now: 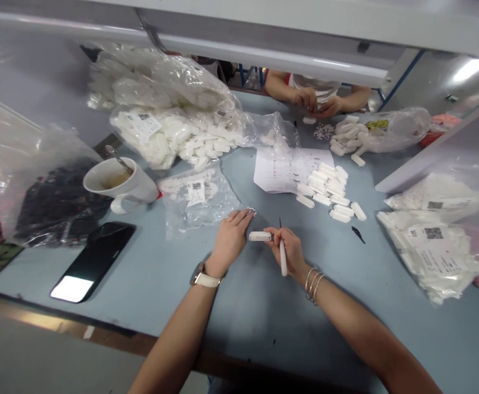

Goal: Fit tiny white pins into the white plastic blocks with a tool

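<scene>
My left hand (232, 236) lies low over the table, fingers stretched out. Its fingertips touch or nearly touch some tiny white pieces (252, 210) beside the clear plastic bag (200, 189). Between the thumb and fingers of my right hand (291, 250) is a small oblong white plastic housing (260, 236), pointing left. The same hand also grips a slim tool with a white handle (283, 260) and a thin dark tip; its exact kind is unclear. A pile of similar white housings (325, 186) lies beyond my right hand, partly on a printed paper sheet (274, 169).
At left are a white mug (118, 183) with a spoon, a phone (94, 262) and a bag of dark parts (59, 202). Large bags of white parts (161, 131) fill the back. Labelled bags (436, 246) lie right. Across the table, a co-worker's hands (315, 104) handle small parts.
</scene>
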`<state>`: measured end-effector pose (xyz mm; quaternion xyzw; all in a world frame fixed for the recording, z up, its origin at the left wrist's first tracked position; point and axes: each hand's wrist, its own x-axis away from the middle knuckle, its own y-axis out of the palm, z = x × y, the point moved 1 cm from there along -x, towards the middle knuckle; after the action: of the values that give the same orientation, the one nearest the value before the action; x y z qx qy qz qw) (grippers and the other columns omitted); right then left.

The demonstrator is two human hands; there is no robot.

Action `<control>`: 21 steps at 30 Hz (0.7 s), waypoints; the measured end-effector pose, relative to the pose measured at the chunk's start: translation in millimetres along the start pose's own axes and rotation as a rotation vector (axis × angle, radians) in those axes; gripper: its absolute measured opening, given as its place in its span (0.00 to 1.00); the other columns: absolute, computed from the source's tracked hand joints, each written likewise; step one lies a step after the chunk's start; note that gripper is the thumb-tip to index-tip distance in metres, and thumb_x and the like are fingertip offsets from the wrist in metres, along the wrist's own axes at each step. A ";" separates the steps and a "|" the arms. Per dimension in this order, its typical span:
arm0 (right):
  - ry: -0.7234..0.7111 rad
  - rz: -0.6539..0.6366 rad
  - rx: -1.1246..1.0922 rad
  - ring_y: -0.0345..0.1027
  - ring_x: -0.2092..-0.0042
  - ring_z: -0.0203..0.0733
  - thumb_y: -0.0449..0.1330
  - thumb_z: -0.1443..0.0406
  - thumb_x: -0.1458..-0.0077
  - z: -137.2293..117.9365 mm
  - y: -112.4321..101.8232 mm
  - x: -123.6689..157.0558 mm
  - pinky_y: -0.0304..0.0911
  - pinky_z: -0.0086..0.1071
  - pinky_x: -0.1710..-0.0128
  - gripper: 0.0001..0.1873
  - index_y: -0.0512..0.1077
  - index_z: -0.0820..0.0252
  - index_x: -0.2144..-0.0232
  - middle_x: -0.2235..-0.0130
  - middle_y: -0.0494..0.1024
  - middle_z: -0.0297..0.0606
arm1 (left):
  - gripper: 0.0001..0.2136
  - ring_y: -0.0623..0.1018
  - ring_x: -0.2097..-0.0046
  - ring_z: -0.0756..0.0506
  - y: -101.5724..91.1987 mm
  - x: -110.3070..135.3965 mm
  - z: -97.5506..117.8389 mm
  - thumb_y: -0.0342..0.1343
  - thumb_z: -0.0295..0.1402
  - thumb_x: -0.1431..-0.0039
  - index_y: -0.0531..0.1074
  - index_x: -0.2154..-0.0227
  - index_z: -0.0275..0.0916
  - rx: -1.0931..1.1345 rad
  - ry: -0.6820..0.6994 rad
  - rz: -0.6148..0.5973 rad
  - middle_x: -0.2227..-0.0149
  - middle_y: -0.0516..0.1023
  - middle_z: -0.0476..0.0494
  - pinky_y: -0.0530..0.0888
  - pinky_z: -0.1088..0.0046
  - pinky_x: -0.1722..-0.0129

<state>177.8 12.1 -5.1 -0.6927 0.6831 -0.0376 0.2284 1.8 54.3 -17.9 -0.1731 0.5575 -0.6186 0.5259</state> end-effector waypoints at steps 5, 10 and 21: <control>0.015 -0.002 0.003 0.75 0.61 0.43 0.58 0.68 0.48 0.1 -0.1 0.4 0.68 0.36 0.59 0.14 0.56 0.53 0.79 0.63 0.81 0.41 | 0.14 0.77 0.54 0.42 -4.2 2.5 -2.5 0.46 0.22 0.41 0.75 0.58 0.37 0.073 0.018 0.038 0.55 0.78 0.38 0.74 0.60 0.52; 0.011 0.013 -0.004 0.75 0.61 0.43 0.58 0.68 0.48 0.9 0.1 0.1 0.68 0.35 0.60 0.15 0.55 0.53 0.79 0.63 0.81 0.41 | 0.10 0.79 0.61 0.44 -11.4 2.2 -4.7 0.50 0.27 0.41 0.75 0.61 0.38 0.186 -0.097 0.063 0.62 0.81 0.42 0.77 0.67 0.60; 0.018 -0.001 -0.003 0.75 0.60 0.43 0.58 0.67 0.48 2.7 -0.1 1.5 0.67 0.36 0.59 0.14 0.56 0.53 0.78 0.63 0.81 0.41 | 0.10 0.75 0.64 0.43 -12.1 2.4 -1.2 0.49 0.30 0.39 0.76 0.67 0.39 0.018 -0.038 0.077 0.68 0.76 0.41 0.74 0.66 0.63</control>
<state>179.0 11.3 -7.9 -0.6929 0.6849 -0.0428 0.2211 -5.7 50.7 -8.6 -0.1585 0.5482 -0.5994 0.5614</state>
